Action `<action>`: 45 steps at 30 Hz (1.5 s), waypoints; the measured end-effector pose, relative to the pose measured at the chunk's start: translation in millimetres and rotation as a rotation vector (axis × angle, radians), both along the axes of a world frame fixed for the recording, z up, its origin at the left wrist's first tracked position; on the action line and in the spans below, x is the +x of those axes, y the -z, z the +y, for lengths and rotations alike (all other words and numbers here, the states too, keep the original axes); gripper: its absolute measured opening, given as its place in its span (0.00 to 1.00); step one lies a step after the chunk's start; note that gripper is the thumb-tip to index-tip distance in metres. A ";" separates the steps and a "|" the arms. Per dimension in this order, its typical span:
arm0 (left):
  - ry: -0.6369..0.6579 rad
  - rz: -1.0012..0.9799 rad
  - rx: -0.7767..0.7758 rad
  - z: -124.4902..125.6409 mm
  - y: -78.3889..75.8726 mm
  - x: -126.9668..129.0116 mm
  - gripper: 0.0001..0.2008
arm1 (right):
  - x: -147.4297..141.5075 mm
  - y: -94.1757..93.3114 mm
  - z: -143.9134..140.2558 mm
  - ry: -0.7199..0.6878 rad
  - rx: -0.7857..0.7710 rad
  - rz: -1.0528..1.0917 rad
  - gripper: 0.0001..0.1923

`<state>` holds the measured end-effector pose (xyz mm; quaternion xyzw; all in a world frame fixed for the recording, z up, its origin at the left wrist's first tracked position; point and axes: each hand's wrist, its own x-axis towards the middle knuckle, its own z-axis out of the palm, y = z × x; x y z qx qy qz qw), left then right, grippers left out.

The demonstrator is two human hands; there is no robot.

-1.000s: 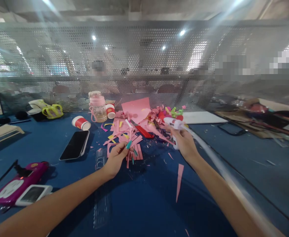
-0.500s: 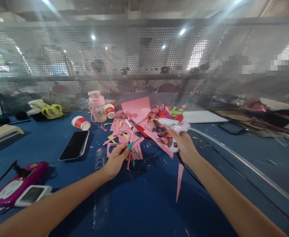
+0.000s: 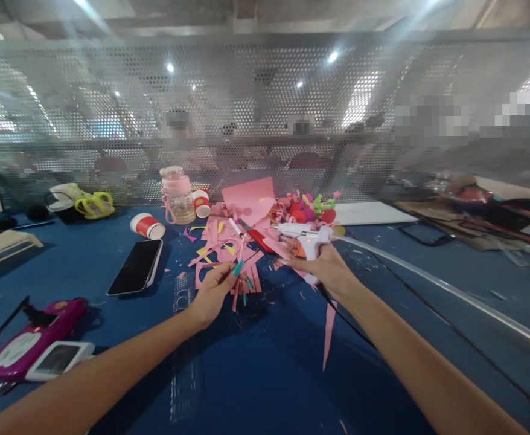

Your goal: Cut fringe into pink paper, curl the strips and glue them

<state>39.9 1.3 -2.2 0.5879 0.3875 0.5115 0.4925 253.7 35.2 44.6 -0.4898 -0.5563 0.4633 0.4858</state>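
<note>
Jutting leftward from right grip (image 3: 332,270): white glue gun (image 3: 311,237).

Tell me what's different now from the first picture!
The glue gun, held in the right hand throughout, moved a little left, toward the left hand. The long clear stick at its back swung out to the right, away from the right forearm. Nothing was let go. The left hand still pinches a thin pink piece; the phone and bottle stayed put.
</note>
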 end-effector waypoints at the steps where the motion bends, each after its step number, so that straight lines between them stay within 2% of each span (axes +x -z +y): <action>1: -0.001 0.001 -0.004 -0.2 -0.3 0.0 0.16 | 0.5 0.6 0.0 0.017 -0.004 -0.075 0.23; 3: 0.000 -0.005 -0.015 -0.4 -0.9 0.2 0.16 | 1.7 2.6 1.0 0.050 -0.011 -0.181 0.18; 5: -0.003 -0.009 -0.022 -0.2 -1.5 0.5 0.17 | 2.7 5.3 3.0 0.069 0.008 -0.167 0.15; 13: 0.003 -0.016 -0.032 0.2 -0.2 1.0 0.17 | 3.8 5.6 6.3 0.060 0.044 0.187 0.19; 16: 0.004 -0.002 -0.025 -0.1 1.0 0.9 0.17 | 3.5 2.9 1.2 0.072 0.117 0.112 0.16; 20: 0.003 0.011 -0.015 -0.5 -0.4 0.7 0.16 | 1.9 0.7 -7.0 -0.057 0.220 0.094 0.16; 24: 0.032 -0.015 -0.034 -1.9 -5.0 2.0 0.16 | 0.4 -1.5 -12.9 -0.194 0.189 0.098 0.16; 32: 0.062 -0.046 -0.046 -2.8 -5.8 4.4 0.14 | 6.3 0.5 -16.4 -0.282 0.207 -0.069 0.13; 37: 0.108 -0.066 -0.028 -2.5 -4.4 3.9 0.11 | 8.4 7.0 -16.5 -0.299 0.211 -0.051 0.13; 41: 0.147 -0.057 -0.005 -3.9 -6.1 3.9 0.10 | 6.0 5.3 -18.3 -0.295 0.190 -0.095 0.12; 45: 0.163 -0.045 0.030 -3.6 -5.2 3.3 0.11 | 0.7 3.4 -17.7 -0.208 0.297 -0.226 0.09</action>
